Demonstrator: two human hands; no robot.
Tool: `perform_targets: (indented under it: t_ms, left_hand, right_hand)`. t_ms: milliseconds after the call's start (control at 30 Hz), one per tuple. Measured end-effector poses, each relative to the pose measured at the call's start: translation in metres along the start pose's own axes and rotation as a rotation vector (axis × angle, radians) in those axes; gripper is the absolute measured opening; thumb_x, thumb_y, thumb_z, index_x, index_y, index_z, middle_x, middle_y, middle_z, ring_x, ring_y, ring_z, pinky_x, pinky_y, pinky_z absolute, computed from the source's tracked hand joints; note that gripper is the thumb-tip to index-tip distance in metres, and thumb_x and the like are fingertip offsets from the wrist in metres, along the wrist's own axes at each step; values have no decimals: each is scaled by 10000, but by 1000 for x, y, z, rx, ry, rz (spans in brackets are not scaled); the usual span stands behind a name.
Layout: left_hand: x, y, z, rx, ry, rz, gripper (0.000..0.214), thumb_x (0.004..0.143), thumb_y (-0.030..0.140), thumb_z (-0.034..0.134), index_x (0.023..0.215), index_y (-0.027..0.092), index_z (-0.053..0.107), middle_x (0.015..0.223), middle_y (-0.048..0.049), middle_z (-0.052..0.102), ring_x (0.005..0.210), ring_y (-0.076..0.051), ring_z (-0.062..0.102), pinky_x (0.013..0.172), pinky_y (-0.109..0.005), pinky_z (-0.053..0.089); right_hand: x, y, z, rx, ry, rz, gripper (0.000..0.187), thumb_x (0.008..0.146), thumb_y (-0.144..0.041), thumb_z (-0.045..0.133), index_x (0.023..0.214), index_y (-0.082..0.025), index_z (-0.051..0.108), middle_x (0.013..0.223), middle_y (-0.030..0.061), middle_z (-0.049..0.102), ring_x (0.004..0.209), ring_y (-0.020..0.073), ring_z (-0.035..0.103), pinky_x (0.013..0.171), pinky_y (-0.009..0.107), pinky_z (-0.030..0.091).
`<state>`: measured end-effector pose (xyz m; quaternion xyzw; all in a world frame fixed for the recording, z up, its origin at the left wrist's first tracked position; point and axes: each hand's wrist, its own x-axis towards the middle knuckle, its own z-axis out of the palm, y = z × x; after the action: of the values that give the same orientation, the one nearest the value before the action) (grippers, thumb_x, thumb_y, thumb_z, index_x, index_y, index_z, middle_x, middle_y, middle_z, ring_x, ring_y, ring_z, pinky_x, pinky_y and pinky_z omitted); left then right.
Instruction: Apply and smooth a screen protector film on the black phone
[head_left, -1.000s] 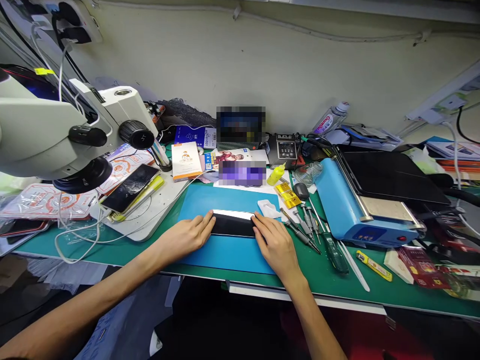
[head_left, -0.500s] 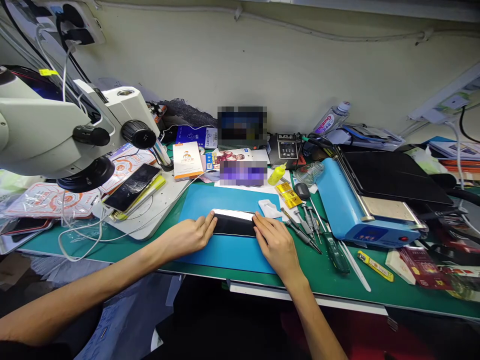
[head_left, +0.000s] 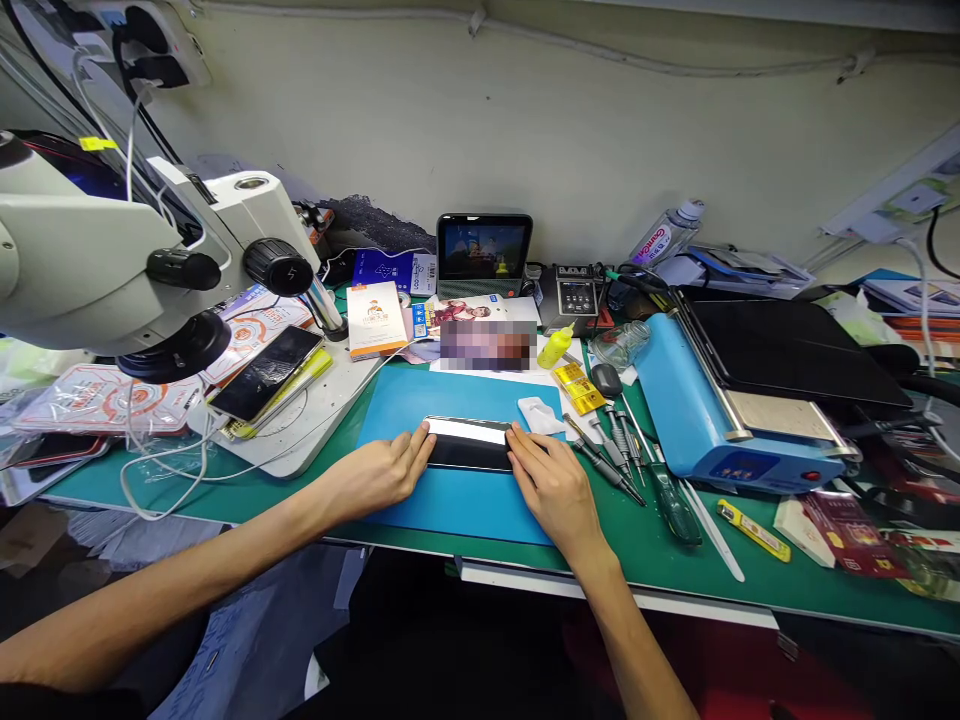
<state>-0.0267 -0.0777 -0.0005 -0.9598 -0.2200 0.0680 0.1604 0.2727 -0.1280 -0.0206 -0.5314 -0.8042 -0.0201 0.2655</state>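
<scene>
You are at a green bench point(head_left: 660, 545) against a pale wall, with a blue mat point(head_left: 450, 500) laid in front of you. Your left fingers point(head_left: 420, 450) are stretched out flat and close together, their tips against the left end of the phone point(head_left: 469, 447). Your right fingers point(head_left: 523, 447) lie the same way on its right end. Neither the left hand point(head_left: 375, 478) nor the right hand point(head_left: 553, 488) curls round it. The phone lies flat across the middle of the mat, dark with a bright glare strip along its far edge. Both of its ends are covered by your fingertips, so you cannot tell whether your thumbs hook under the near edge. A white pad point(head_left: 538, 415) sits just beyond your right fingers, and screwdrivers point(head_left: 611, 455) lie in a fan just right of that hand. Further right stands a blue machine point(head_left: 712, 420), and the clutter past it is too jumbled to read. A yellow bottle point(head_left: 556, 348) and a small screen point(head_left: 484, 245) stand at the back. Part of the printed sheet below the screen is smeared out. On the left, the microscope point(head_left: 112, 260) is cut off by the frame edge, and a second phone point(head_left: 262, 372) lies on its base. Compared with a second ago, both hands and the phone are in the same place with the same contact. Only your view has drifted slightly.
</scene>
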Motion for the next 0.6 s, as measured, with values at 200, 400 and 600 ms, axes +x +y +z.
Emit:
perform_targets:
  t_ms: [200, 400, 600]
  left_hand:
    - [0, 0, 0, 4, -2, 1, 516, 972, 9, 456, 1481, 21, 539, 1489, -298, 562, 1141, -318, 730, 710, -341, 641]
    - [-1, 1, 3, -14, 2, -4, 502, 992, 36, 474, 1491, 30, 528, 1500, -299, 550, 1154, -320, 727, 735, -347, 646]
    - [-3, -1, 9, -60, 2, -13, 554, 999, 55, 476, 1553, 55, 461, 1533, -291, 516, 1238, -339, 694, 795, -374, 659]
  right_hand:
    - [0, -1, -1, 1, -1, 1, 411, 1052, -165, 523, 1444, -213, 637, 1406, 81, 700, 1156, 263, 695, 987, 459, 585]
    - [0, 0, 0, -5, -7, 2, 411, 1055, -176, 515, 1444, -220, 639, 1406, 91, 699, 1154, 267, 698, 988, 466, 584]
    - [0, 0, 1, -11, -10, 2, 406, 1058, -186, 513, 1442, -214, 640, 1395, 93, 707, 1161, 267, 692, 990, 461, 583]
